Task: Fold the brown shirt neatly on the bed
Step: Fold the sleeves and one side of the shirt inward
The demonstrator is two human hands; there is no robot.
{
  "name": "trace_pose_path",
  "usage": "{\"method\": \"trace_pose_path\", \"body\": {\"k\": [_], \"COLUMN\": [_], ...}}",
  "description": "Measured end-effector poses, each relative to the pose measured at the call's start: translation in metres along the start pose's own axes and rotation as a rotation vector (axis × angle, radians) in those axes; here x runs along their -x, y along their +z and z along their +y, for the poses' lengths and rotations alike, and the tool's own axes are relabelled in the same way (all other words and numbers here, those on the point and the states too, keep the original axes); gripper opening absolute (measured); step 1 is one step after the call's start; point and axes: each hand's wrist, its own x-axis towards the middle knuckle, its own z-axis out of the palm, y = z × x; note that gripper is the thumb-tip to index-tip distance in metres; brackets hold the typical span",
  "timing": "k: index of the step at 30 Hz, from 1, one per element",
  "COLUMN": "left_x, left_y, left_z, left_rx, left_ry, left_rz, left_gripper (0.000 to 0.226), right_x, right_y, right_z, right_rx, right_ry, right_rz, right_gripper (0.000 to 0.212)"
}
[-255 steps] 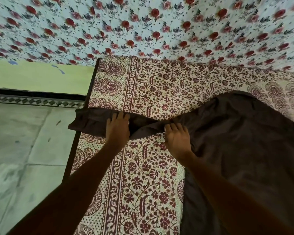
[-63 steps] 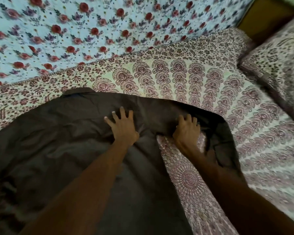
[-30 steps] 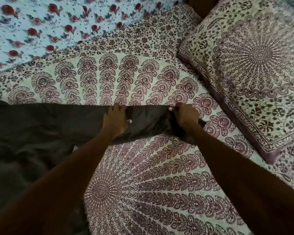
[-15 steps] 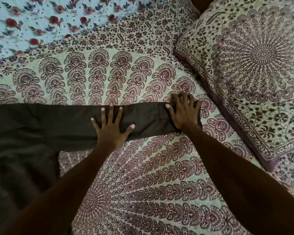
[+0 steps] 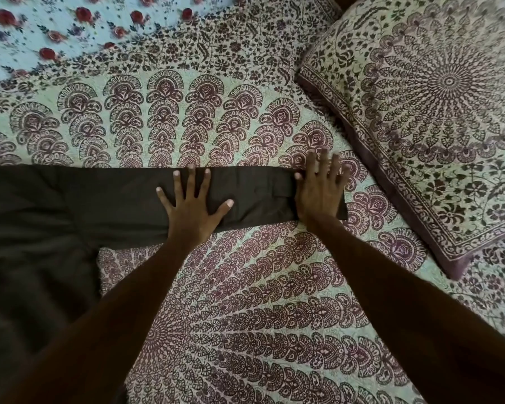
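My left hand (image 5: 193,211) lies flat with fingers spread on the long sleeve of the soft brown cloth shirt (image 5: 70,211). At three o'clock, my flat right hand (image 5: 318,188) presses the cuff onto the bumpy patterned bedsheet (image 5: 245,301).

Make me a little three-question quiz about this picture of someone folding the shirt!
1. True or false: the left hand lies flat, fingers spread, on the sleeve of the brown shirt.
2. Where is the right hand? A) on the pillow B) at the sleeve's cuff end C) lifted in the air
3. Fill in: the sleeve lies stretched out toward the ____.

Key
1. True
2. B
3. pillow
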Motion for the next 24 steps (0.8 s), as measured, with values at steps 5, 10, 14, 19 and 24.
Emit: {"method": "trace_pose_path", "body": {"k": [5, 10, 14, 19, 24], "left_x": [0.007, 0.010, 0.015, 0.018, 0.029], "left_y": [-0.015, -0.022, -0.027, -0.038, -0.035], "left_z": [-0.013, -0.067, -0.114, -0.179, -0.209], "left_rx": [0.197, 0.073, 0.093, 0.087, 0.005], "left_ry": [-0.050, -0.238, -0.296, -0.250, -0.181], "left_rz": [0.225, 0.275, 0.285, 0.163, 0.062], "left_gripper": [0.061, 0.062, 0.060, 0.054, 0.064], "right_x": [0.043, 0.042, 0.038, 0.053, 0.097], "right_y": [0.008, 0.024, 0.024, 0.007, 0.010], "right_z": [-0.058, -0.031, -0.008, -0.110, -0.300], "right_rx": [-0.200, -0.129, -0.114, -0.185, -0.329], "right_ry": [-0.345, -0.190, -0.143, 0.035, -0.583], "right_rz": [-0.144, -0.115, -0.089, -0.029, -0.168], "right_gripper": [0.063, 0.065, 0.064, 0.060, 0.056]}}
